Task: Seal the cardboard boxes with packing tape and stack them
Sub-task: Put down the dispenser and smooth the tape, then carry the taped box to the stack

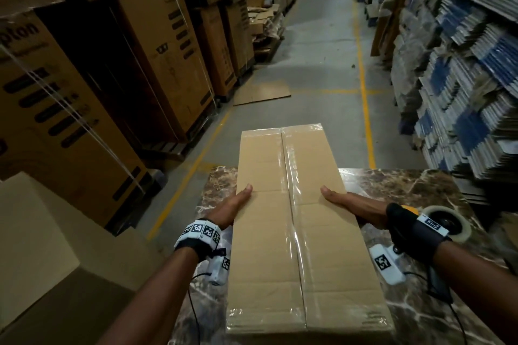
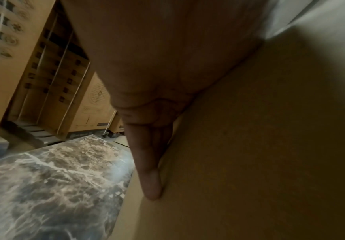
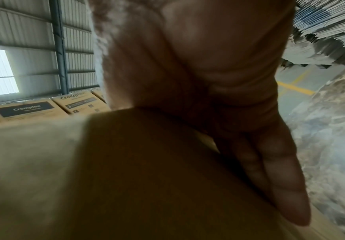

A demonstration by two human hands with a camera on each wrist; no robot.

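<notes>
A long brown cardboard box (image 1: pixel 294 218) lies on the marble-patterned table (image 1: pixel 420 190), its far end sticking out past the table's far edge. Clear tape runs along its centre seam and across both ends. My left hand (image 1: pixel 232 207) is laid against the box's left side with the thumb on top. My right hand (image 1: pixel 353 204) mirrors it on the right side. In the left wrist view, straight fingers (image 2: pixel 149 162) lie flat on the box wall (image 2: pixel 259 146). The right wrist view shows the same, fingers (image 3: pixel 270 170) flat on cardboard (image 3: pixel 126 178). A tape dispenser (image 1: pixel 445 223) sits behind my right wrist.
A plain cardboard box (image 1: pixel 36 232) stands at the near left. Tall printed cartons (image 1: pixel 70 120) line the left side. Stacks of flattened cartons (image 1: pixel 462 78) line the right. A flat cardboard sheet (image 1: pixel 263 92) lies on the aisle floor between yellow lines.
</notes>
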